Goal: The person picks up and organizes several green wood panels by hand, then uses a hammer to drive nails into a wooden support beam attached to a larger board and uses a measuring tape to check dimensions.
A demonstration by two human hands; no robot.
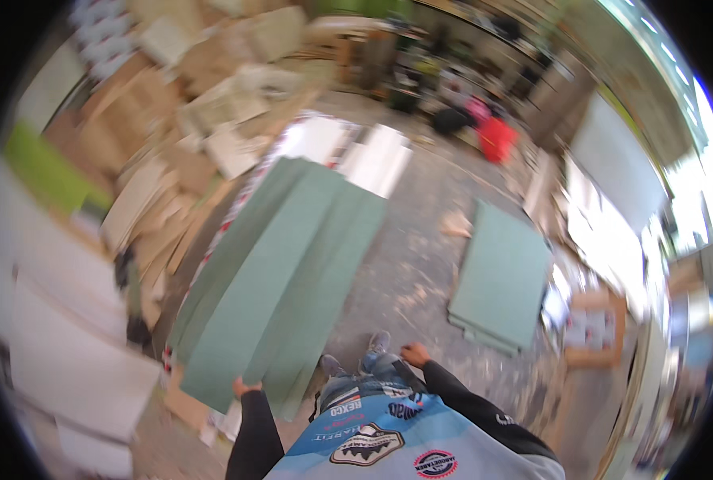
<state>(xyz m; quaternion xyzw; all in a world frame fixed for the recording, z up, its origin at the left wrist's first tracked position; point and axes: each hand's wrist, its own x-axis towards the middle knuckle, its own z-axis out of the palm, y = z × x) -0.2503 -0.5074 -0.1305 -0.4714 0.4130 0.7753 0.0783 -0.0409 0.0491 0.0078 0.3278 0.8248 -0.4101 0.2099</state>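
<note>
I see bare grey concrete floor (408, 264) open between long green boards (276, 280) and the flat green panel stack (502, 276); scrap wood heap (172, 120) blocks left.

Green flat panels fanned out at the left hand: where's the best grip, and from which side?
Likely the near short ends of the long green flat panels, taken from the person's side. They run lengthwise away across the floor, leaning on the pile of board offcuts, and only the near ends are at the body. The left hand already meets that edge; the right hand hangs free.
</note>
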